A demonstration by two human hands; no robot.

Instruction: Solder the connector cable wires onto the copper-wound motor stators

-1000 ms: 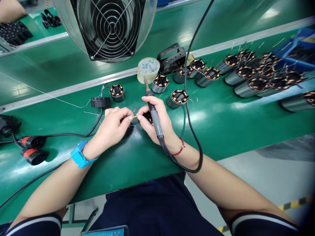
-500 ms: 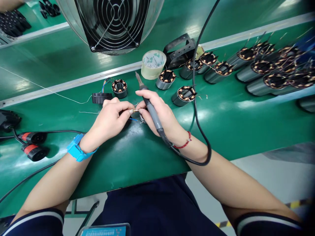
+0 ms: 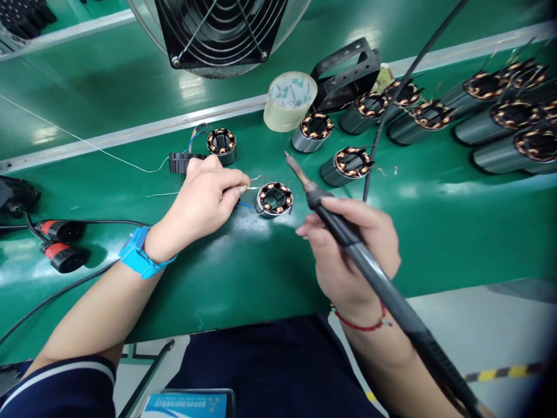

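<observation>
My left hand (image 3: 204, 200) pinches the end of a thin, light-coloured wire (image 3: 253, 188) between thumb and forefinger. That wire runs to a small motor stator (image 3: 263, 210) with copper windings, which stands on the green bench just right of the fingertips. A blue wire (image 3: 246, 205) also reaches toward the stator from under the hand. My right hand (image 3: 328, 261) is wrapped round a soldering iron (image 3: 369, 264), its tip pointing up and left, apart from the stator. Behind my left hand are a black round part (image 3: 179, 163) with coloured wires and another stator (image 3: 221, 155).
A fan (image 3: 221, 32) stands at the back, with a tape roll (image 3: 278, 113) and a black bracket (image 3: 368, 64) to its right. Several stators (image 3: 402, 130) fill the right side. Red-and-black connectors (image 3: 65, 255) lie at left. A dark cable (image 3: 394, 98) hangs across the right.
My right hand has moved right and toward me with the soldering iron, away from my left fingertips, uncovering the stator. My left hand still pinches the wire. The view has shifted slightly.
</observation>
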